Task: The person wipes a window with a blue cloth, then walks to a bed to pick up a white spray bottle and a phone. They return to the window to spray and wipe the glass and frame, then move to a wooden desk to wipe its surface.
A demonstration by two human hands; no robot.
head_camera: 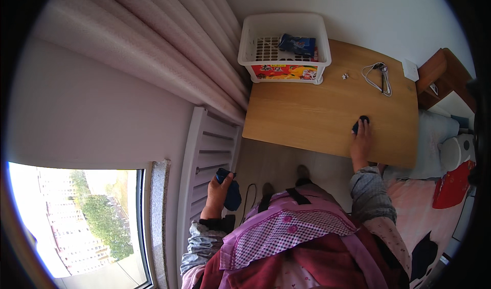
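My left hand [218, 191] is closed around a dark blue packet or cloth bundle [232, 195], held low beside the white radiator. My right hand [361, 137] is over the front right part of the wooden table [299, 116], with its fingers on a small dark object [360, 124], perhaps a folded cloth; its kind is not clear. Toward the back of the table stands a white plastic basket [284, 20] with a blue packet [298, 45] inside and a colourful printed sheet [287, 72] on its front.
A coiled white cable [376, 80] and a small whitish item [345, 76] lie on the table near a white box [410, 69]. To the left are the radiator [191, 155], a curtain [153, 43] and a window. A bed [414, 197] with pillows adjoins the table's right side.
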